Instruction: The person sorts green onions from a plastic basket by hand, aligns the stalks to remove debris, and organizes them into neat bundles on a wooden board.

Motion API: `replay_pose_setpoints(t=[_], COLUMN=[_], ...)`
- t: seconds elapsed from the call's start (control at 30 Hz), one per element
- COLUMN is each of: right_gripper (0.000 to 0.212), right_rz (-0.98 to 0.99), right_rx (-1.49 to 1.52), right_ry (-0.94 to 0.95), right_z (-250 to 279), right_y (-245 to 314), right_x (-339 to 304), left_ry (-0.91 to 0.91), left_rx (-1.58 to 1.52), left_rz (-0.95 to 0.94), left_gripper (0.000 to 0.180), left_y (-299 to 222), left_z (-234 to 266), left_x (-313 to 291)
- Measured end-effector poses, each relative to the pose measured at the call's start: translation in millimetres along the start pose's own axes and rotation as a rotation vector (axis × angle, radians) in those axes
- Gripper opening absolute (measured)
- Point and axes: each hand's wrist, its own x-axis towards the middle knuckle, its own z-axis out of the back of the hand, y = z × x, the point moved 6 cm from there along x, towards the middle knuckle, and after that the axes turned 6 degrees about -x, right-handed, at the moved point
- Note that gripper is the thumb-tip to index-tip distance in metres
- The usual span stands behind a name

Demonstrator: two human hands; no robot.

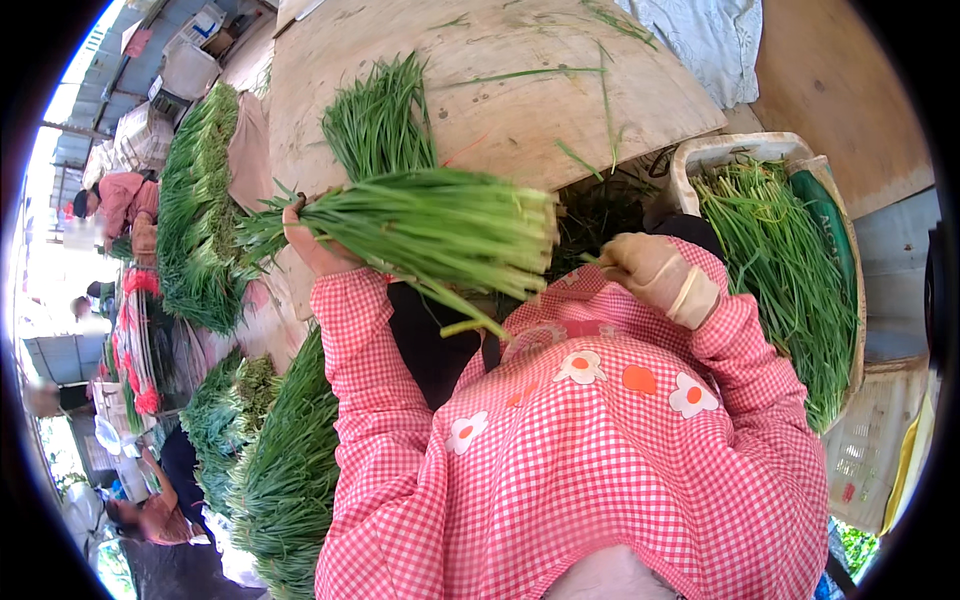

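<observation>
My left hand point(318, 243) is closed round a thick bunch of garlic chives point(440, 225), held level in front of my chest. Their pale cut ends point right, and a few stalks hang lower than the others. My right hand point(650, 272), in a pale glove, is closed near my chest, right of those cut ends and apart from them. Whether its curled fingers hold anything cannot be made out. Just beyond the held bunch, another bunch of chives point(378, 120) lies on the wooden table point(500, 110).
On the right, a white crate point(690, 160) holds loose chives point(775, 260). Large heaps of greens point(285, 470) line the left side. Loose blades point(530, 74) and a pale cloth point(705, 45) lie on the table. Other people point(125, 200) are at the far left.
</observation>
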Motion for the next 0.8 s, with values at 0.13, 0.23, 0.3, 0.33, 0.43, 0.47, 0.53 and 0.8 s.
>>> replay_pose_setpoints(t=[0.13,0.23,0.3,0.33,0.43,0.47,0.53,0.8], right_gripper=[0.046,0.052,0.049,0.039,0.029,0.028,0.026,0.02], right_rz=[-0.132,-0.112,-0.119,-0.176,-0.185,-0.194,-0.196,-0.304], right_rx=[0.681,0.822,0.851,0.744,0.871,0.906,0.989,1.28], right_ry=[-0.246,-0.425,-0.594,-0.603,-0.537,-0.531,-0.543,-0.8], right_z=[10.6,24.4,24.8,23.8,35.0,38.8,38.2,49.1], right_y=[13.4,40.6,33.0,19.7,-3.0,-5.3,-16.0,-57.7], right_x=[-11.0,8.2,26.6,37.2,56.4,61.8,70.6,34.3], left_ry=[-0.119,0.065,-0.229,-0.2,-0.101,-0.081,-0.037,-0.287], left_rx=[-0.038,0.359,-0.093,-0.092,-0.073,-0.081,-0.104,-0.162], left_rz=[-0.166,-0.242,0.117,0.164,0.282,0.293,0.311,0.242], left_gripper=[0.027,0.024,0.019,0.018,0.015,0.015,0.016,0.016], left_y=[4.8,15.3,41.2,47.1,53.7,56.1,66.0,55.6], left_z=[-11.5,-11.3,-1.2,-2.7,-4.1,3.4,22.2,53.8], left_x=[-23.5,-24.6,-25.5,-27.2,-50.5,-53.6,-54.9,-60.1])
